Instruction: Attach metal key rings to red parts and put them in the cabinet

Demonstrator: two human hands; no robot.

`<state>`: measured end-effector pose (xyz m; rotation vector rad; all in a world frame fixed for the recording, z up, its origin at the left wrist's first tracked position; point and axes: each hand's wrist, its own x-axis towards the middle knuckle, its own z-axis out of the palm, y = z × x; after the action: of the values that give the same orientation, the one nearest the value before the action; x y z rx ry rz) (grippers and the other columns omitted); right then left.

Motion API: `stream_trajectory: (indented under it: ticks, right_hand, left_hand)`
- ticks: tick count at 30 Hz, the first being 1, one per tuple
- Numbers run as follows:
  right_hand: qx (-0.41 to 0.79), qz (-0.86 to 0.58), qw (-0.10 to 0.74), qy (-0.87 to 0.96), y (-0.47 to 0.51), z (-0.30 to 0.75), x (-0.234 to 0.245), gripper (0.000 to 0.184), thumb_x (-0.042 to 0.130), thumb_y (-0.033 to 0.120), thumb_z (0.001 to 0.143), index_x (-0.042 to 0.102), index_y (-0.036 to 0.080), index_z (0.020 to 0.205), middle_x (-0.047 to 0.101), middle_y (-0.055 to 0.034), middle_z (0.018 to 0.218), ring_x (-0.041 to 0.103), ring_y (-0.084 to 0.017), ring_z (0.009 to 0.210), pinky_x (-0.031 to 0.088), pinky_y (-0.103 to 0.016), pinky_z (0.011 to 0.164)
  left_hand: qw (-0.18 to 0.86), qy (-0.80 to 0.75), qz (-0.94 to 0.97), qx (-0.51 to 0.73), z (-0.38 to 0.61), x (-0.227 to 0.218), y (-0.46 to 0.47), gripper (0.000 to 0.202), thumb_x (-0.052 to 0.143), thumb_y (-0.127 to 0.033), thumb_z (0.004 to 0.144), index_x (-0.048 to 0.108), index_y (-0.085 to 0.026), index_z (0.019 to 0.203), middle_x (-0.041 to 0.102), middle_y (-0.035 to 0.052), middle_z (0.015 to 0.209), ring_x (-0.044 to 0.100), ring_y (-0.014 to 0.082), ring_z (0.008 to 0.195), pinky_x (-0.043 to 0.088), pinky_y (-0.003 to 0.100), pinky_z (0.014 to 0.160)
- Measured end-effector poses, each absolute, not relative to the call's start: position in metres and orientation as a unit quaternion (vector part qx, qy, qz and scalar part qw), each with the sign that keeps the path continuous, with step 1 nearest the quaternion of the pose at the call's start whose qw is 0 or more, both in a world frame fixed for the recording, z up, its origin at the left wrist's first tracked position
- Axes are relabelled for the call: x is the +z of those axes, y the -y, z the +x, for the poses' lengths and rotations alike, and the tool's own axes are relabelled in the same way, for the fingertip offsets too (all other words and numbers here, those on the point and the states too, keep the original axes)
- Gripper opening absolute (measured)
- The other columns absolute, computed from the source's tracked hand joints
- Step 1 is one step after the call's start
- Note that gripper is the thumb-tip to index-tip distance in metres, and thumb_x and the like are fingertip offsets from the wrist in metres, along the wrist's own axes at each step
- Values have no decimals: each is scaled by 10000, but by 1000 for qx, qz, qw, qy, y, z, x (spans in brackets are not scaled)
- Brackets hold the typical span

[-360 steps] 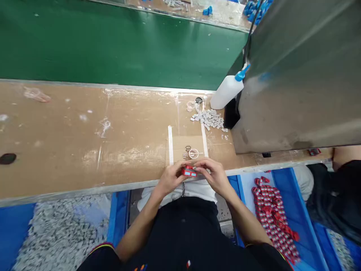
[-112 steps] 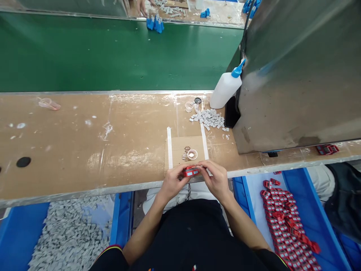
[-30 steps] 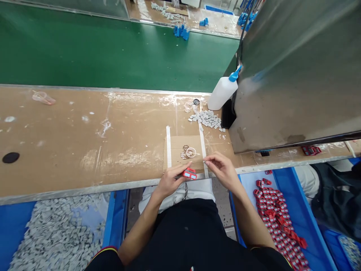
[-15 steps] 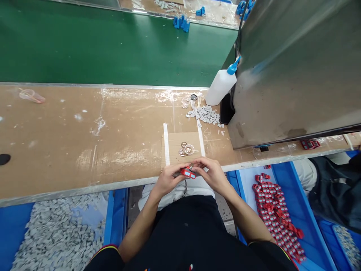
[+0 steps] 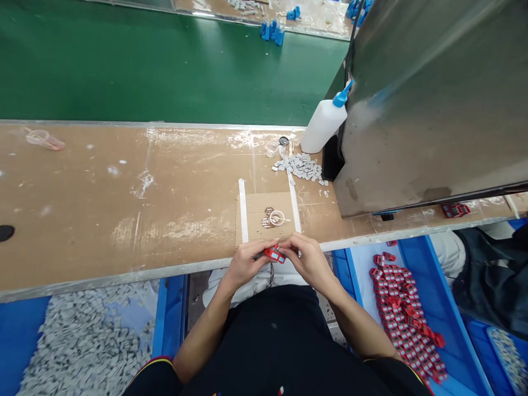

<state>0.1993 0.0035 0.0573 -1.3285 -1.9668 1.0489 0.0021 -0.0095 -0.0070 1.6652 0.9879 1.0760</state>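
Note:
Just over the front edge of the bench, my left hand (image 5: 246,265) is closed on a small red toy car (image 5: 274,253) with pale windows. My right hand (image 5: 306,258) pinches at the car's right end; whether a small part sits between its fingertips is hidden. Beyond my hands, a small clear cup (image 5: 278,218) with a thin stick in it stands on a cardboard sheet (image 5: 256,206) taped down on the bench. Farther back lies a pile of small grey pieces (image 5: 303,166), beside a white squeeze bottle (image 5: 324,126) with a blue nozzle.
A large metal housing (image 5: 433,110) blocks the right side. Below it, a blue bin (image 5: 437,297) holds many red toy cars (image 5: 402,308). At lower left, another bin holds grey pieces (image 5: 82,341). Behind the bench runs a green belt (image 5: 144,66) carrying blue parts (image 5: 272,32).
The toy car has turned slightly in my hands, and my right fingers have shifted at its right end. The blue parts on the belt have moved a little to the right.

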Motion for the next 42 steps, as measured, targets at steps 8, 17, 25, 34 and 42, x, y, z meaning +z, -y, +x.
stream_trajectory:
  ticks: [8, 17, 25, 34, 42]
  right_hand:
    - [484, -456, 272, 696, 6, 206, 56, 177, 552, 195, 990, 634, 169, 836, 599, -47, 905, 585, -144, 856, 457, -262, 772]
    - [561, -468, 168, 662, -12, 214, 51, 110, 638, 233, 922, 653, 154, 846, 620, -27, 843, 555, -127, 760, 417, -239, 684]
    - [547, -477, 95, 681, -13, 208, 45, 178, 630, 87, 869, 535, 152, 733, 564, 9, 718, 491, -109, 673, 349, -224, 642]
    - [664, -444, 284, 530, 7, 208, 52, 365, 725, 405, 866, 587, 201, 1135, 650, -60, 1061, 641, -158, 951, 533, -273, 795]
    - [483, -488, 398, 609, 35, 207, 52, 358, 713, 299, 894, 594, 224, 1223, 644, -74, 1114, 672, -157, 927, 582, -306, 866]
  left_hand:
    - [443, -418, 681, 407, 2, -8, 12, 287, 690, -185, 881, 724, -194, 1166, 806, 89, 1061, 783, 213, 913, 636, 326, 845]
    - [413, -364, 737, 392, 1, 0, 6, 147, 639, -298, 954, 720, -176, 954, 787, 74, 858, 754, 184, 773, 583, 266, 712]
    - [400, -309, 780, 369, -3, 4, 2, 163, 603, -249, 975, 724, -180, 889, 776, 65, 826, 737, 169, 766, 570, 254, 715]
    - [419, -362, 687, 470, 5, -2, 13, 180, 662, -182, 917, 690, -213, 1092, 787, 95, 1022, 763, 209, 976, 616, 309, 846]
    - [452, -383, 665, 455, 12, 26, 23, 157, 705, -219, 896, 713, -199, 1052, 733, 128, 1201, 695, 239, 1155, 573, 365, 973]
